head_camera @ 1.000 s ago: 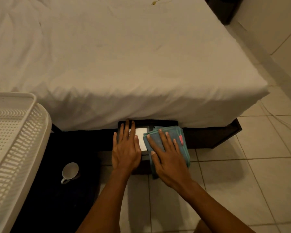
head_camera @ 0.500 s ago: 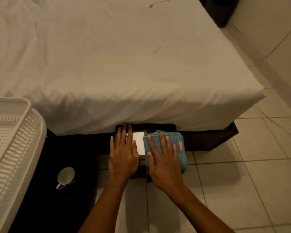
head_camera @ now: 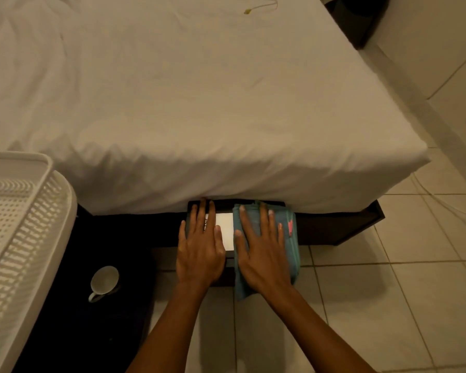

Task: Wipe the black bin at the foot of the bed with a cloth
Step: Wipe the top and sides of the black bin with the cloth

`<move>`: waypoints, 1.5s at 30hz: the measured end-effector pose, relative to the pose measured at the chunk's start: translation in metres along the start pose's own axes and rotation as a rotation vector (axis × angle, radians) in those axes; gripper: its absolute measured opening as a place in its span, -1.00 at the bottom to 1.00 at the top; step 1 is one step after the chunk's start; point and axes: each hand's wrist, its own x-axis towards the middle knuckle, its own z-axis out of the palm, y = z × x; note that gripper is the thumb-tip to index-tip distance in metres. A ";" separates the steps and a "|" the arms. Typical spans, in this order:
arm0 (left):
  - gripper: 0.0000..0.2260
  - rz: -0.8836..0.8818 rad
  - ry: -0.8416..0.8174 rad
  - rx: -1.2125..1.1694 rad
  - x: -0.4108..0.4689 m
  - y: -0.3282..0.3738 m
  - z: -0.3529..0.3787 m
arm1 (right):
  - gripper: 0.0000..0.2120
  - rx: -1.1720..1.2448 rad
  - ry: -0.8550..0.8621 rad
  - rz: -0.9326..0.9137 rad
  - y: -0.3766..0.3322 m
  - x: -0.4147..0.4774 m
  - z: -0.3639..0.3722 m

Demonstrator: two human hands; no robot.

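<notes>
Black bin [head_camera: 228, 204] sits at the foot edge of the bed [head_camera: 199, 103]; right hand [head_camera: 262, 254], flat and open, has pushed the blue cloth [head_camera: 291, 238] farther up its top since a second ago, left hand [head_camera: 199, 251] flat, bracing, so wiping is underway.

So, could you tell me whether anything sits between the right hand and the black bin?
Only the blue cloth, as intended: the right hand presses it flat on the black bin. The left hand rests bare on the top.
</notes>
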 end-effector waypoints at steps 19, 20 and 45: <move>-0.50 0.037 -0.007 0.062 0.000 0.001 0.000 | -0.44 -0.022 -0.008 -0.054 0.007 -0.016 0.003; -0.50 0.038 -0.006 0.063 0.000 0.001 0.000 | -0.44 -0.018 -0.023 -0.070 0.009 -0.020 0.003; -0.49 0.022 -0.025 0.048 0.001 0.006 -0.002 | -0.41 -0.080 0.009 -0.044 0.015 -0.011 0.003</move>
